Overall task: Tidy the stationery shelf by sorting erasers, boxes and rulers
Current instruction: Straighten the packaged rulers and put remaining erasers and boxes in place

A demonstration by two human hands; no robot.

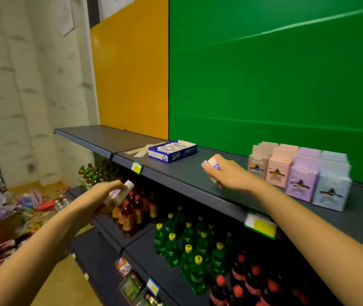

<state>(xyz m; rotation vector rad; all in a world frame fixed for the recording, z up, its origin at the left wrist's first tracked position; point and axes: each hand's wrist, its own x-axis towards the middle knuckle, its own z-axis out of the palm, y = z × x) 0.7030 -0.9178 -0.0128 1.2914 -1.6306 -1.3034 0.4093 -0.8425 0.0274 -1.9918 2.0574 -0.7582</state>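
Both arms outstretched | left hand grip: eraser | right hand grip: second eraser over shelf

One blue box, four rows of pastel card packs, two hands each holding erasers.

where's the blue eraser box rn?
Head view: the blue box sits open on the top shelf, centre-left, by the yellow-green panel seam, left of the right hand.

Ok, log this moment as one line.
left hand: holding erasers, off shelf | right hand: holding eraser over top shelf | blue box: open
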